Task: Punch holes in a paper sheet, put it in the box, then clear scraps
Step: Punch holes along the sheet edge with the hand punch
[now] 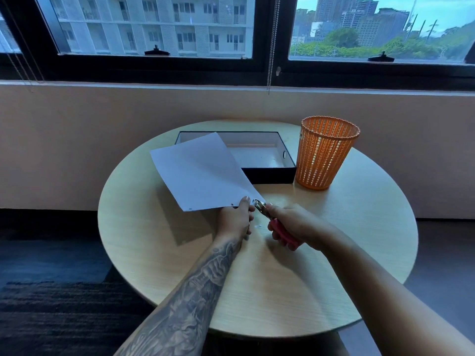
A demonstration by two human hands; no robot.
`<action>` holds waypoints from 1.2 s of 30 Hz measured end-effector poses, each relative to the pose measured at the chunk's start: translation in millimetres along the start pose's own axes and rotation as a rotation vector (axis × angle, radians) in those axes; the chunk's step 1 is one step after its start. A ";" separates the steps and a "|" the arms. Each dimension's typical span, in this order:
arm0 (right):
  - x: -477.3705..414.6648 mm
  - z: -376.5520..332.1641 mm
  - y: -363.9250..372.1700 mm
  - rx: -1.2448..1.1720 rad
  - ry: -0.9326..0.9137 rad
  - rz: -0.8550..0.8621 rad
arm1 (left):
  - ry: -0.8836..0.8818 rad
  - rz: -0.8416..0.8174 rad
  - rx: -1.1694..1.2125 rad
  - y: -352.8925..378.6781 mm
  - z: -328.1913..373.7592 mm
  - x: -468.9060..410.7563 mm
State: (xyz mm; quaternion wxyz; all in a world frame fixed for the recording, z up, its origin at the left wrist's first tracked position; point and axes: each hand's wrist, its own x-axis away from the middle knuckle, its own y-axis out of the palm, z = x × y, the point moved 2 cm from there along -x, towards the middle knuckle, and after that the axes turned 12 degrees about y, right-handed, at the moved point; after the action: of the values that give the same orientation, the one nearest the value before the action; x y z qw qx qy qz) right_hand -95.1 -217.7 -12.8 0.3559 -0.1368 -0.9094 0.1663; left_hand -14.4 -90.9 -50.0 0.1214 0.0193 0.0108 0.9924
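Left hand is pinching the white paper sheet at its near edge, fingers clamped on it. Sheet is hanging tilted over the round pale wooden desk, far corner overlapping the open black box with white lining. Right hand is gripping the red-handled metal hole punch, fingers wrapped round the handles, head sitting at the sheet's near right corner, just right of the left thumb. Two holes are showing along that edge, leftward. Tiny white scraps are lying between the hands.
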 end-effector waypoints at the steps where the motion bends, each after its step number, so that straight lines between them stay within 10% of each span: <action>1: -4.0 0.3 0.3 0.004 0.013 0.004 | -0.004 -0.003 -0.017 0.5 0.0 -1.0; 24: 0.7 2.0 -12.4 -0.048 0.077 -0.082 | -0.015 -0.029 -0.079 -1.9 -1.9 -3.5; 28: -0.3 14.5 -30.8 -0.071 0.014 0.097 | -0.036 -0.005 0.029 -7.5 -0.3 -0.5; 36: -10.5 38.6 -34.0 0.678 -0.093 0.637 | -0.034 -0.024 0.138 -13.9 6.9 14.2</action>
State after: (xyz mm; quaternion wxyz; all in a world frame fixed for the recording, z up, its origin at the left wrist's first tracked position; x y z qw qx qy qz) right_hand -118.9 -260.3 -32.2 0.2703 -0.2775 -0.7315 0.5611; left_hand -24.6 -73.9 -43.1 0.1317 0.0444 0.0773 0.9873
